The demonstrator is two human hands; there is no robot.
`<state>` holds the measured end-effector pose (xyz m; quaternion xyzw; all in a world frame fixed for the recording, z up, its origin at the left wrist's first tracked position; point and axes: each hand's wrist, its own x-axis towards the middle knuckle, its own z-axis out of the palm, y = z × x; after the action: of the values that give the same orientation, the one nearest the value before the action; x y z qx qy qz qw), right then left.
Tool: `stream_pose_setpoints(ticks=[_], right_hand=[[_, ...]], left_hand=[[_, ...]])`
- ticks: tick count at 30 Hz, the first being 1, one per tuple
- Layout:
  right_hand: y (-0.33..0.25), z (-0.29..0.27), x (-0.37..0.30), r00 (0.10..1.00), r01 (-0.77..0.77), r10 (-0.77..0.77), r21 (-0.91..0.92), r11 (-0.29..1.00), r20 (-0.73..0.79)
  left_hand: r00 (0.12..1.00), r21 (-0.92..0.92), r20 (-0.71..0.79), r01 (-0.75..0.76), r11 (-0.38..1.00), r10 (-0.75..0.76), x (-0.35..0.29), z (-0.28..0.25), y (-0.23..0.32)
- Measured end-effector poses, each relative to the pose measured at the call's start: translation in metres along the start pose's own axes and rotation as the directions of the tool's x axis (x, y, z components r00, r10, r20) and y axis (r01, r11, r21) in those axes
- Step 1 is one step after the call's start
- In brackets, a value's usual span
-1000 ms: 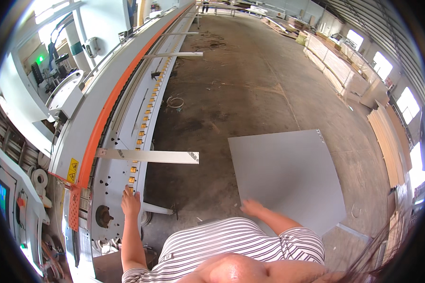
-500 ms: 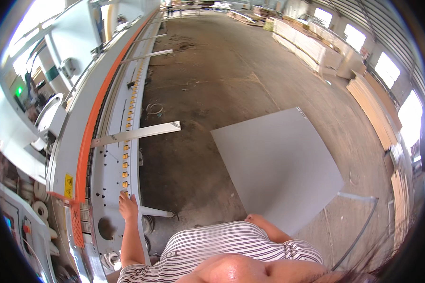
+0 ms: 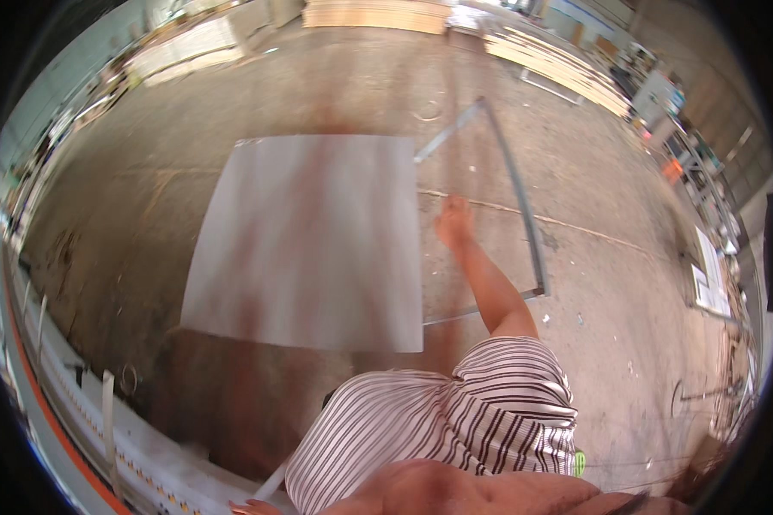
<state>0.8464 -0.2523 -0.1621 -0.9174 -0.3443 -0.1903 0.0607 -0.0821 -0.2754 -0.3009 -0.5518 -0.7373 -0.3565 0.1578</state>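
A large flat grey panel (image 3: 318, 249) lies in front of me, its top surface about level. My right hand (image 3: 453, 221) reaches out just beyond its right edge, apart from it. The fingers are loosely bent and nothing shows in them. Under and beyond that hand runs a grey metal frame (image 3: 528, 206), which extends from the panel's right side. My left hand (image 3: 253, 508) is only partly in view at the lower edge, fingers stretched out beside the long machine (image 3: 159, 481). The rest of that hand is cut off.
The machine's orange strip (image 3: 47, 421) and a white support bar (image 3: 109, 421) run along the lower left. Stacked boards (image 3: 374, 15) and long planks (image 3: 558, 73) lie at the back. A concrete floor (image 3: 610, 197) surrounds the panel, with a crack across it.
My view has swung right, bringing the panel to the middle and the machine to the lower left. My right arm has stretched forward from beside my body; my left hand is now at the lower edge.
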Motion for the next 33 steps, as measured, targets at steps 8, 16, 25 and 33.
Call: stream_pose_setpoints(ticks=[8,16,25,33], right_hand=[[0.297,-0.026,-0.093,0.516,-0.767,0.65,-0.038,0.641,0.558],[0.283,0.01,-0.21,0.458,-0.858,0.693,0.48,0.182,0.557],[0.217,0.006,-0.241,0.364,-0.887,0.736,0.455,0.085,0.571],[0.085,-0.028,-0.275,0.377,-0.873,0.359,0.457,-0.172,0.854]], left_hand=[[0.53,-0.16,0.838,0.015,0.987,0.128,-0.067,0.092,0.17],[0.189,-0.257,0.946,-0.059,0.965,0.264,-0.069,0.161,0.213],[0.187,-0.393,0.899,-0.059,0.918,0.397,-0.038,0.168,0.197],[-0.176,-0.311,0.921,0.204,0.928,0.347,-0.089,0.149,0.222]])
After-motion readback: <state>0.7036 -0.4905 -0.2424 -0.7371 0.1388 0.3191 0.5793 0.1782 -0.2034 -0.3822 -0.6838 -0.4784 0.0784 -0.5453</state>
